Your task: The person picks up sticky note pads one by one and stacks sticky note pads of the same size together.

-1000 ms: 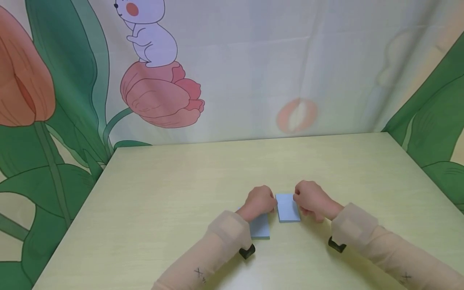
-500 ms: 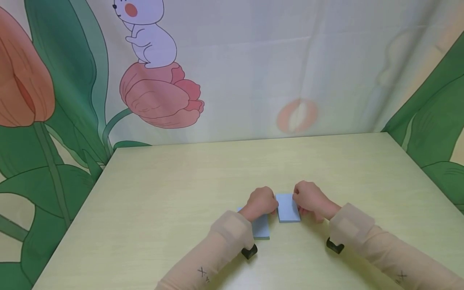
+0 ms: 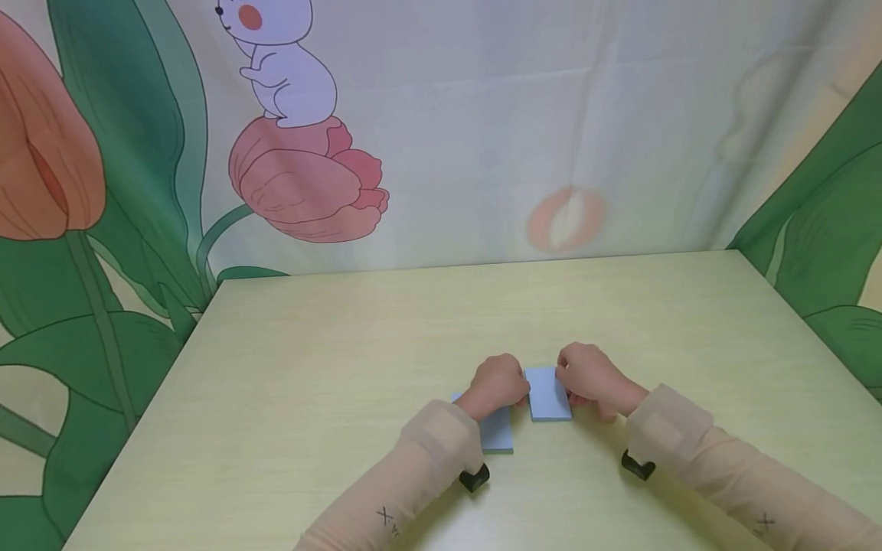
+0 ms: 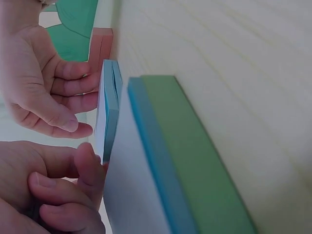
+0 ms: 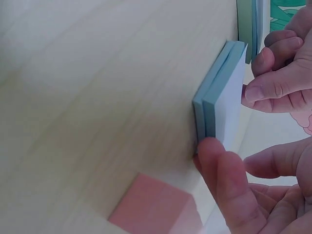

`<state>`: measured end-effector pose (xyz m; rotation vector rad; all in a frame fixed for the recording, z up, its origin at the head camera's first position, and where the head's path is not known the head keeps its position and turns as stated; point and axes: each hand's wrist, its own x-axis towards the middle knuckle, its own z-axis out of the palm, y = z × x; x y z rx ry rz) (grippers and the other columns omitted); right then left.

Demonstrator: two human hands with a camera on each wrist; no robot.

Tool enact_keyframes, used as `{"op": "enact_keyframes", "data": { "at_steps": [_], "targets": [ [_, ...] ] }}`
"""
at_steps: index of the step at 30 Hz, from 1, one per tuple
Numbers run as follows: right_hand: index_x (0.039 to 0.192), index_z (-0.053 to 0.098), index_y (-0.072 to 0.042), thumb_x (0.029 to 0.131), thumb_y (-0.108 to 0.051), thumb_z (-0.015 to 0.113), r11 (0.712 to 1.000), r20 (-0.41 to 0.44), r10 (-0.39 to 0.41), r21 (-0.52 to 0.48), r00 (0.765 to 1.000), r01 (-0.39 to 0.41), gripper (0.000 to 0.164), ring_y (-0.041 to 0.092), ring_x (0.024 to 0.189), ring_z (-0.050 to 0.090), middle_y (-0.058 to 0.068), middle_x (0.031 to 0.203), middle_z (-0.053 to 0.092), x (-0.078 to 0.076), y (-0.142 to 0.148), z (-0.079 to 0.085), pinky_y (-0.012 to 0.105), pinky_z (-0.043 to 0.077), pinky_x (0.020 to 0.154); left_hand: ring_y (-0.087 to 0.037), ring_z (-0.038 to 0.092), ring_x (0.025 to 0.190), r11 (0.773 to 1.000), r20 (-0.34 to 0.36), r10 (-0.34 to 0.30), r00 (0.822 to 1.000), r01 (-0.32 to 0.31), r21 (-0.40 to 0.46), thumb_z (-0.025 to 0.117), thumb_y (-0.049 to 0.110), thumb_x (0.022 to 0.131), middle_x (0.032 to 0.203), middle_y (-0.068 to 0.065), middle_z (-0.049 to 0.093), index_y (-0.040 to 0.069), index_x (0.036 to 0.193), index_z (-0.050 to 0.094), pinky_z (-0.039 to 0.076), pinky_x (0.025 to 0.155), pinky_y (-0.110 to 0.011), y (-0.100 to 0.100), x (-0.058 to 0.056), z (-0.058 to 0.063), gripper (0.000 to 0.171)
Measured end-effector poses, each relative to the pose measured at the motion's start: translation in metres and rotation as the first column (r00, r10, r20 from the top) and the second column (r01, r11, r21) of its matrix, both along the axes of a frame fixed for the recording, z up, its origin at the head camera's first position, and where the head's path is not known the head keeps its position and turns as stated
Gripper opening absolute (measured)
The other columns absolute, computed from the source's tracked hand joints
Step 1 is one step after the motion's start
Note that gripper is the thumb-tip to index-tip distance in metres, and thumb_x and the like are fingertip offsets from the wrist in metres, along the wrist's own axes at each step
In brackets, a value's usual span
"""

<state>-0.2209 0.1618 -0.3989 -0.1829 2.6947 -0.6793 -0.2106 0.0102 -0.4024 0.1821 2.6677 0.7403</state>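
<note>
A small stack of blue note pads lies flat on the table between both hands. My left hand has its fingers curled at the stack's left edge, over part of a larger pad stack. That larger stack shows blue over green layers in the left wrist view. At the small stack's right edge, my right hand holds its fingertips against the side, with the thumb near the top face. In the right wrist view, a narrow gap runs between the small stack's two layers.
A pink pad lies on the table beside the right hand, mostly hidden from the head view. The pale wooden table meets a printed cloth at its back edge.
My left hand has shifted very slightly right toward the small stack. The right hand and the pads stay nearly still.
</note>
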Motion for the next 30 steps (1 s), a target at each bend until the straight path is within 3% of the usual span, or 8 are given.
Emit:
{"op": "enact_keyframes", "data": {
  "at_steps": [8,15,22,26,30],
  "targets": [
    [0.106,0.056,0.007,0.085,-0.009,0.045,0.999,-0.088,0.014,0.041,0.996,-0.011,0.029,0.016,0.061,0.050,0.013,0.084,0.058,-0.003,0.001,0.005,0.026,0.040,0.059,-0.011,0.034,0.043,0.997,-0.010,0.052,0.999,-0.051,0.059,0.053,0.006,0.078,0.046,0.002,0.044,0.008,0.056,0.056,0.026,0.041,-0.020,0.000,-0.004,-0.002,0.023],
    [0.111,0.053,0.008,0.085,-0.010,0.043,1.000,-0.044,0.009,-0.005,0.999,-0.009,0.033,0.011,0.047,0.044,0.007,0.068,0.053,-0.004,-0.001,0.003,0.024,0.038,0.052,-0.011,0.034,0.043,0.996,-0.030,0.041,0.999,-0.038,0.077,0.049,0.006,0.081,0.047,0.002,0.046,0.006,0.061,0.061,0.026,0.041,-0.020,0.001,-0.005,-0.005,0.024],
    [0.111,0.053,0.008,0.085,-0.010,0.043,1.000,-0.038,0.016,-0.021,0.999,-0.017,0.033,0.010,0.043,0.041,0.002,0.054,0.047,-0.003,0.000,0.005,0.024,0.037,0.053,-0.011,0.033,0.042,0.996,-0.040,0.040,0.998,-0.037,0.085,0.048,0.005,0.081,0.046,0.002,0.047,0.006,0.060,0.063,0.025,0.040,-0.020,0.001,-0.005,-0.005,0.026],
    [0.112,0.053,0.007,0.085,-0.010,0.044,0.999,-0.017,0.005,-0.032,1.000,-0.006,0.034,0.011,0.045,0.043,0.003,0.054,0.049,-0.003,0.001,0.006,0.025,0.039,0.058,-0.010,0.037,0.045,0.994,-0.054,0.038,0.998,-0.032,0.106,0.047,0.005,0.081,0.050,0.001,0.053,0.006,0.063,0.064,0.027,0.042,-0.019,-0.004,-0.006,-0.005,0.025],
    [0.112,0.053,0.007,0.085,-0.010,0.045,0.998,-0.007,-0.024,-0.061,1.000,0.023,0.033,0.013,0.052,0.049,0.007,0.067,0.057,-0.001,0.003,0.007,0.025,0.041,0.057,-0.010,0.048,0.052,0.984,-0.104,0.038,0.994,-0.019,0.175,0.045,0.006,0.083,0.063,-0.001,0.063,0.006,0.075,0.065,0.033,0.046,-0.019,-0.013,-0.007,-0.003,0.022]
  ]
}}
